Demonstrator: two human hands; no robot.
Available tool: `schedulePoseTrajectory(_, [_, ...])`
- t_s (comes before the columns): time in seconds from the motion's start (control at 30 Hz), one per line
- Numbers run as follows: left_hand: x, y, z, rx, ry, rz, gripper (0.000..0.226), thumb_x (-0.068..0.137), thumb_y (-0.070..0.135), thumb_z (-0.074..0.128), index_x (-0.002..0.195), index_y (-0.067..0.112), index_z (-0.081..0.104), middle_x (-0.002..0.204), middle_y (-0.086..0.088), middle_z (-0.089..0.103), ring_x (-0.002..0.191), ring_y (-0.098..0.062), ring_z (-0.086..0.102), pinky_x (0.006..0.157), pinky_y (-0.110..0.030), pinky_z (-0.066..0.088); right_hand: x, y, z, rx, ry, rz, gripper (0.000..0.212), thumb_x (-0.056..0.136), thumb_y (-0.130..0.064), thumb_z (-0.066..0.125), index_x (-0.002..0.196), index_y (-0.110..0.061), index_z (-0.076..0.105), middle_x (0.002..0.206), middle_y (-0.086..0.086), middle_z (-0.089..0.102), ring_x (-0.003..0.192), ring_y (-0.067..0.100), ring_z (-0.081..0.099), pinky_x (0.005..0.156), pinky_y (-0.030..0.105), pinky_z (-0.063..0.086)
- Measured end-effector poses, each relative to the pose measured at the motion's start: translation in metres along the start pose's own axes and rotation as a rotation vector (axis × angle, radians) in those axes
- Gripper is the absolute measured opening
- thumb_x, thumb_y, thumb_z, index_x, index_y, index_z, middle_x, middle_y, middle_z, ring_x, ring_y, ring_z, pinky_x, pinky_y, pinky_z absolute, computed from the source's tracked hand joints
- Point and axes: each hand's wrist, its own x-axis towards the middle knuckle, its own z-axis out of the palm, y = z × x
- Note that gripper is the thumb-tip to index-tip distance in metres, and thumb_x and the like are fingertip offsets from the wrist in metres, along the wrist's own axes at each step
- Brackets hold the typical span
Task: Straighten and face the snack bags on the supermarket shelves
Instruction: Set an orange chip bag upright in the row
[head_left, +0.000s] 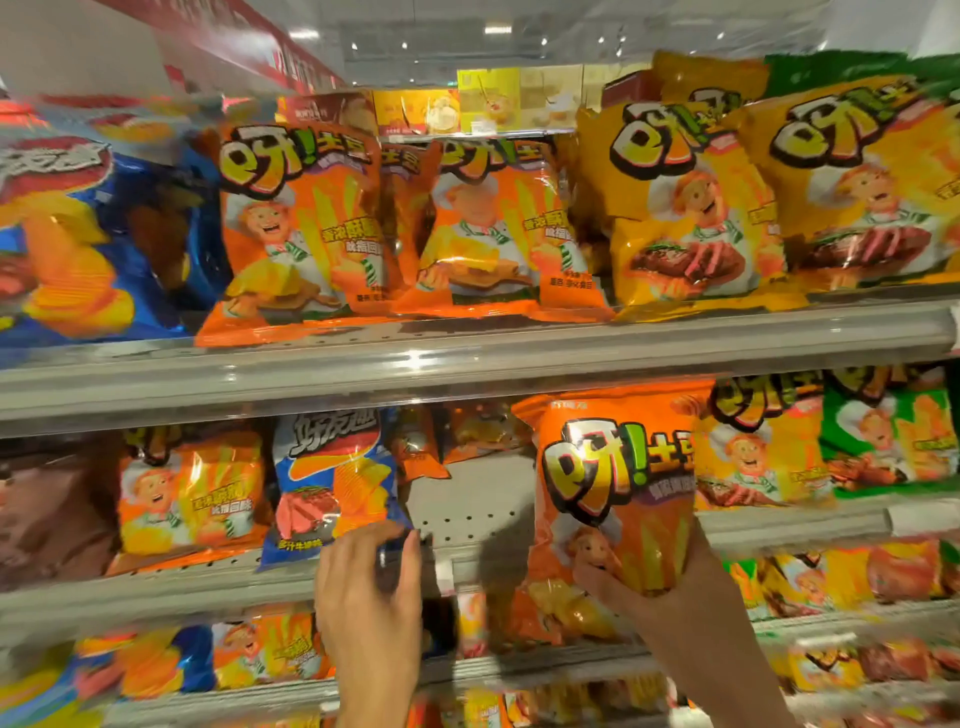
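My right hand (649, 582) grips an orange snack bag (613, 488) from below, fingers curled round its base, holding it upright before the bare gap on the middle shelf (478, 499). My left hand (371, 577) pinches the lower corner of a blue snack bag (332, 478) standing on that shelf, its fingertips hidden behind the hand. Motion blur smears the lower shelves' bags and the frame's edges.
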Motion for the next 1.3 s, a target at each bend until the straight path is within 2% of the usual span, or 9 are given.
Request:
schedulePoseTrajectory(0.17, [0.011,-0.049,-0.028,0.143,-0.150,0.018,0.026,0.072,0.022,0.087,0.093,0.012,0.075,0.094,-0.002,0.064,0.091,-0.022,0.054,0.078,-0.042,0.050,-0.006,-0.016,0.048,-0.004,0.020,-0.055,0.081,0.033,-0.084,0.079,0.102,-0.057,0.048,0.096,-0.023,0.068,0.088,-0.002,0.063,0.069,0.021,0.049])
schedulePoseTrajectory(0.27, [0.013,-0.061,-0.033,0.162,-0.213,0.056,0.027,0.075,0.025,0.084,0.098,0.012,0.076,0.097,0.000,0.063,0.094,-0.021,0.056,0.080,-0.040,0.050,0.000,-0.022,0.069,-0.037,0.051,-0.072,0.070,0.034,-0.090,0.074,0.094,-0.068,0.045,0.088,-0.020,0.067,0.082,0.003,0.063,0.065,0.024,0.048])
schedulePoseTrajectory(0.4, [0.015,-0.069,-0.031,0.179,-0.208,0.086,0.017,0.082,0.026,0.080,0.094,0.013,0.077,0.092,0.000,0.063,0.090,-0.022,0.056,0.080,-0.035,0.044,0.016,-0.026,0.092,-0.087,0.045,-0.110,0.065,0.044,-0.089,0.073,0.081,-0.038,0.057,0.067,-0.006,0.062,0.062,0.008,0.063,0.060,0.035,0.054])
schedulePoseTrajectory(0.5, [0.017,-0.068,-0.028,0.171,-0.195,0.070,0.014,0.081,0.026,0.080,0.087,0.015,0.076,0.087,0.002,0.061,0.085,-0.020,0.052,0.077,-0.036,0.044,0.037,-0.028,0.109,-0.136,0.046,-0.224,0.049,0.058,-0.080,0.077,0.066,-0.035,0.060,0.060,-0.011,0.064,0.057,0.004,0.063,0.052,0.021,0.048])
schedulePoseTrajectory(0.7, [0.019,-0.064,-0.028,0.134,-0.153,0.069,0.014,0.075,0.024,0.081,0.081,0.013,0.075,0.081,0.002,0.061,0.080,-0.021,0.053,0.073,-0.039,0.045,0.076,-0.011,0.127,-0.243,0.044,-0.423,0.076,0.059,-0.067,0.079,0.097,-0.007,0.051,0.077,0.002,0.060,0.068,0.019,0.065,0.059,0.031,0.057])
schedulePoseTrajectory(0.9, [0.017,-0.062,-0.026,0.125,-0.136,0.052,0.014,0.075,0.023,0.082,0.082,0.014,0.075,0.082,0.003,0.060,0.081,-0.020,0.052,0.073,-0.041,0.046,0.097,0.011,0.121,-0.227,-0.110,-0.347,0.077,0.062,-0.055,0.088,0.110,-0.010,0.049,0.075,-0.012,0.055,0.064,0.004,0.061,0.056,0.010,0.051])
schedulePoseTrajectory(1.03, [0.016,-0.062,-0.026,0.096,-0.124,0.054,0.015,0.079,0.029,0.074,0.084,0.014,0.075,0.083,0.004,0.059,0.082,-0.019,0.051,0.073,-0.043,0.047,0.104,0.016,0.122,-0.162,-0.204,-0.348,0.074,0.064,-0.044,0.084,0.110,0.002,0.049,0.074,-0.009,0.053,0.063,0.004,0.058,0.058,0.013,0.050])
schedulePoseTrajectory(1.2, [0.015,-0.061,-0.025,0.085,-0.109,0.028,0.021,0.082,0.037,0.066,0.082,0.017,0.073,0.082,0.006,0.056,0.081,-0.017,0.049,0.072,-0.042,0.046,0.106,0.017,0.115,-0.061,-0.263,-0.102,0.065,0.062,-0.034,0.097,0.101,-0.045,0.046,0.091,-0.014,0.065,0.077,-0.007,0.062,0.064,0.001,0.048])
schedulePoseTrajectory(1.3, [0.015,-0.060,-0.025,0.094,-0.119,0.009,0.021,0.083,0.037,0.066,0.083,0.017,0.073,0.084,0.006,0.055,0.082,-0.017,0.049,0.073,-0.040,0.046,0.103,0.016,0.113,-0.073,-0.260,-0.073,0.060,0.063,-0.032,0.095,0.095,-0.047,0.047,0.095,-0.015,0.065,0.080,-0.012,0.059,0.066,-0.003,0.044])
